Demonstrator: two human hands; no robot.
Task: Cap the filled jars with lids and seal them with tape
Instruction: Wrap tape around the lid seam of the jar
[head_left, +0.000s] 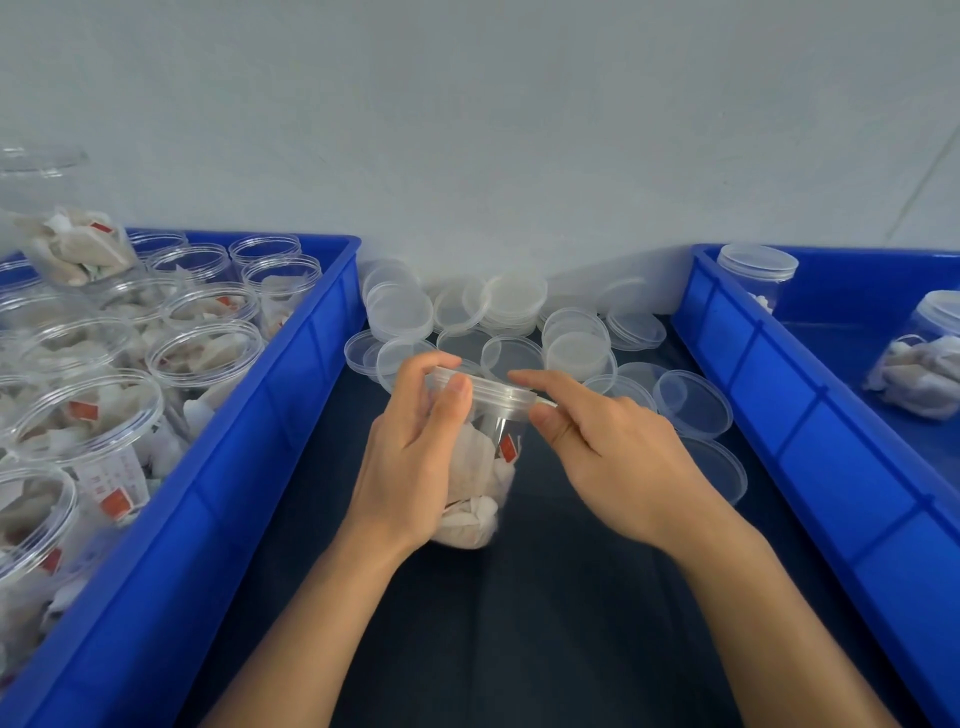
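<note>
Head view, single item in hand: clear plastic jar (480, 467), filled with white tea-bag-like sachets bearing red tags, held upright over the dark work surface (545, 623) midway between two blue crates; clear lid (485, 388) already seated on its mouth. Left hand (415, 457) curled round the jar's left wall, thumb pressing the lid's rim; right hand (608, 441) at the lid's right edge, forefinger stretched over the top and thumb beneath, pinching what looks like a thin clear strip, probably tape, though too faint to confirm. Handling, judged: light, since the contents are paper sachets; thin wall likely to flex if squeezed; smooth plastic apt to slip, so best held round the mid-body with counter-pressure at the lid rim; not brittle, low risk if dropped. Loose lids (511, 322), many, heaped at the far end of the surface against the wall, some stacked, some overturned. Left blue crate (291, 415): crowded with open filled jars (205, 353), uncapped, one tipped jar resting on top at the far left. Right blue crate (779, 415): two capped jars (757, 275) visible, well apart from each other. Room: plain pale wall (467, 130) directly behind; surface appears a dark cloth or mat, exact material not discernible; no tape roll in sight
</note>
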